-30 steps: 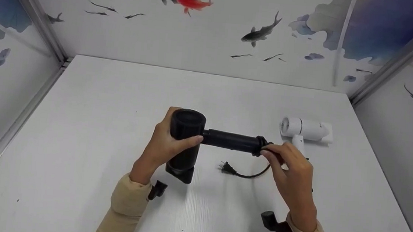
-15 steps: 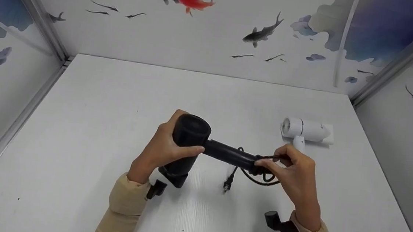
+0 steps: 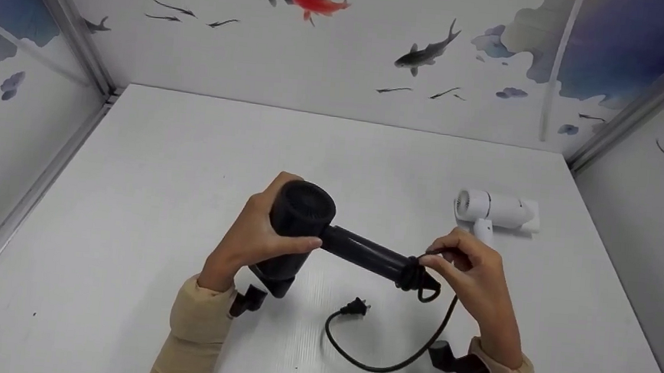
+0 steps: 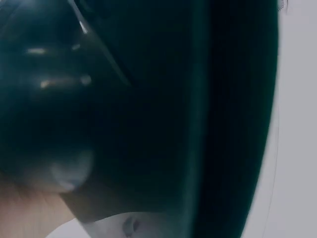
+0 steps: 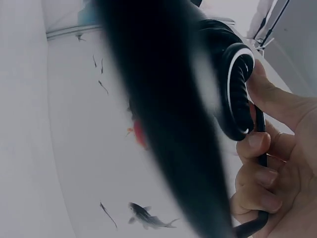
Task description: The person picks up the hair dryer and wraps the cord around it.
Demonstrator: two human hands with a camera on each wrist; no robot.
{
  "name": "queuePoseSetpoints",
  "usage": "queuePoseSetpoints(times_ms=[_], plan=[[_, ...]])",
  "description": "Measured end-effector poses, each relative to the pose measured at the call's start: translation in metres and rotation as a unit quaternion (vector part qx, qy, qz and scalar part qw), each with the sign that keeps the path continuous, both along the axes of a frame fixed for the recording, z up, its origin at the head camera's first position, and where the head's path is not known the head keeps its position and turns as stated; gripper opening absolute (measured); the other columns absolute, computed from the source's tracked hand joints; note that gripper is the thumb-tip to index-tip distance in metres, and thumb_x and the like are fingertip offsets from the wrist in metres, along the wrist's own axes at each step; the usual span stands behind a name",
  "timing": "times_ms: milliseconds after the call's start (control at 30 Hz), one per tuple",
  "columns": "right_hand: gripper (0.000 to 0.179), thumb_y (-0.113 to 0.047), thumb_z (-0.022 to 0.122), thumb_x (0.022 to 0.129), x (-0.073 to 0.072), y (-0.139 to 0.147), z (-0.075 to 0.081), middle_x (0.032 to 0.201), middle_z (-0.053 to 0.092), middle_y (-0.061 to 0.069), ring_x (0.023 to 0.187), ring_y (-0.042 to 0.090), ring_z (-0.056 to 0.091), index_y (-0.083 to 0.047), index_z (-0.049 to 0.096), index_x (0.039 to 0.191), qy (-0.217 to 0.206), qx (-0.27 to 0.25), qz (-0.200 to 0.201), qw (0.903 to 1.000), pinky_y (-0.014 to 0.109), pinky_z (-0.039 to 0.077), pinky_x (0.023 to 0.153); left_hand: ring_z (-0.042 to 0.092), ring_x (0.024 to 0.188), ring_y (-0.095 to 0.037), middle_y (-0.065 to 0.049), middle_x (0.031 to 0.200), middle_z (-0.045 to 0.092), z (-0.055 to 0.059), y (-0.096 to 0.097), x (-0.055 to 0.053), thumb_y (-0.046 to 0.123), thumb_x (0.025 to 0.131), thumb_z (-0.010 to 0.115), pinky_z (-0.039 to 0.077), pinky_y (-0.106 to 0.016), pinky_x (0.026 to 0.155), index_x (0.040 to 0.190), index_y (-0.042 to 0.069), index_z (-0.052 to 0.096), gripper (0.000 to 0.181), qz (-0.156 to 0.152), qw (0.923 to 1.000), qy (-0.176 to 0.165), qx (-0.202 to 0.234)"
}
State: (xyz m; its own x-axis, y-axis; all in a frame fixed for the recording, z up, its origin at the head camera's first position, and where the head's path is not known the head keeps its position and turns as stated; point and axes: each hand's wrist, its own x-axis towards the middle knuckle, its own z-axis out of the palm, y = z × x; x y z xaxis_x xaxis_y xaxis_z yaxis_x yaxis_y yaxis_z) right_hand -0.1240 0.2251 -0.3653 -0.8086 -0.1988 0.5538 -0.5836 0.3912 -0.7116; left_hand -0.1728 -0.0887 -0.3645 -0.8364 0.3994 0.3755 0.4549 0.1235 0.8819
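Observation:
In the head view my left hand (image 3: 257, 231) grips the barrel of a black hair dryer (image 3: 306, 208), its thumb along the near side. The dryer's handle (image 3: 365, 251) points right and slightly down. Black cord (image 3: 411, 274) is wound round the handle's end. My right hand (image 3: 476, 275) pinches the cord beside these coils; in the right wrist view the cord runs across the curled fingers (image 5: 257, 176). The free length hangs in a curve to a two-pin plug (image 3: 356, 307). A dark, blurred surface (image 4: 148, 124) fills most of the left wrist view.
A white hair dryer (image 3: 499, 210) lies on the white table (image 3: 193, 146) at the back right, its handle partly behind my right hand. Panels painted with fish (image 3: 425, 54) enclose the table. Black mounts (image 3: 460, 362) sit on both wrists.
The black dryer's handle has tilted down to the right. More cord has come loose from its end, and the plug has swung down and left. My right hand has moved slightly right.

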Motion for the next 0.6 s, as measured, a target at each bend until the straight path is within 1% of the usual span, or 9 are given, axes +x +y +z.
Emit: queuePoseSetpoints(times_ms=[67, 133, 200, 300, 400, 433, 500, 600], plan=[[0.020, 0.013, 0.070, 0.071, 0.000, 0.001, 0.001, 0.081, 0.061, -0.005, 0.066, 0.002, 0.051, 0.001, 0.065, 0.086, -0.013, -0.009, 0.013, 0.9998, 0.014, 0.041, 0.057, 0.060, 0.088, -0.016, 0.001, 0.104, 0.063, 0.000, 0.000, -0.001, 0.024, 0.067, 0.080, 0.048, -0.038, 0.080, 0.119, 0.017, 0.049, 0.062, -0.005, 0.9999, 0.004, 0.009], [0.019, 0.012, 0.070, 0.071, 0.000, 0.000, 0.000, 0.082, 0.062, -0.004, 0.069, 0.003, 0.056, 0.002, 0.065, 0.087, -0.019, -0.015, 0.012, 0.9996, 0.013, 0.044, 0.060, 0.059, 0.089, -0.017, 0.000, 0.105, 0.063, 0.000, -0.001, -0.002, 0.023, 0.067, 0.080, 0.047, -0.039, 0.082, 0.119, 0.016, 0.049, 0.061, -0.013, 0.9997, 0.005, 0.022], [0.019, 0.010, 0.072, 0.070, 0.000, -0.002, -0.001, 0.080, 0.063, -0.005, 0.067, 0.003, 0.058, 0.001, 0.066, 0.085, -0.028, -0.009, -0.012, 0.9995, 0.013, 0.046, 0.060, 0.058, 0.091, -0.019, -0.001, 0.105, 0.063, 0.000, -0.002, -0.002, 0.023, 0.067, 0.079, 0.046, -0.040, 0.084, 0.119, 0.015, 0.050, 0.060, -0.018, 0.9993, 0.005, 0.032], [0.018, 0.005, 0.075, 0.067, -0.002, -0.003, -0.003, 0.075, 0.063, -0.010, 0.062, 0.002, 0.057, -0.004, 0.066, 0.080, -0.047, 0.014, -0.062, 0.9969, 0.013, 0.045, 0.057, 0.058, 0.092, -0.020, -0.001, 0.104, 0.062, 0.000, -0.002, -0.004, 0.022, 0.066, 0.079, 0.045, -0.040, 0.086, 0.118, 0.013, 0.050, 0.060, -0.023, 0.9986, 0.003, 0.047], [0.014, 0.002, 0.074, 0.071, -0.005, -0.004, -0.004, 0.073, 0.061, -0.011, 0.060, 0.001, 0.054, -0.005, 0.065, 0.080, -0.055, 0.034, -0.089, 0.9939, 0.013, 0.043, 0.056, 0.056, 0.094, -0.022, -0.003, 0.104, 0.060, 0.001, -0.003, -0.006, 0.019, 0.065, 0.079, 0.043, -0.040, 0.088, 0.117, 0.010, 0.050, 0.060, -0.029, 0.9969, -0.005, 0.073], [0.011, 0.000, 0.073, 0.074, -0.006, -0.005, -0.005, 0.072, 0.060, -0.011, 0.060, 0.000, 0.052, -0.005, 0.066, 0.080, -0.052, 0.037, -0.097, 0.9932, 0.013, 0.042, 0.055, 0.055, 0.094, -0.022, -0.003, 0.103, 0.060, 0.001, -0.003, -0.006, 0.018, 0.065, 0.078, 0.042, -0.039, 0.088, 0.116, 0.009, 0.051, 0.059, -0.030, 0.9957, -0.010, 0.087], [0.008, -0.001, 0.071, 0.077, -0.009, -0.005, -0.007, 0.071, 0.060, -0.007, 0.059, 0.001, 0.048, -0.005, 0.066, 0.081, -0.027, 0.049, -0.117, 0.9916, 0.013, 0.040, 0.055, 0.055, 0.093, -0.021, -0.005, 0.102, 0.059, 0.000, -0.004, -0.005, 0.017, 0.064, 0.076, 0.042, -0.037, 0.088, 0.114, 0.007, 0.051, 0.057, -0.036, 0.9918, -0.026, 0.120], [0.005, -0.002, 0.070, 0.079, -0.014, -0.005, -0.014, 0.067, 0.061, -0.001, 0.055, 0.001, 0.041, -0.005, 0.068, 0.082, 0.028, 0.081, -0.148, 0.9853, 0.014, 0.035, 0.052, 0.053, 0.091, -0.020, -0.006, 0.100, 0.057, 0.001, -0.004, -0.001, 0.019, 0.063, 0.072, 0.043, -0.034, 0.084, 0.112, 0.005, 0.052, 0.055, -0.041, 0.9823, -0.054, 0.174]])
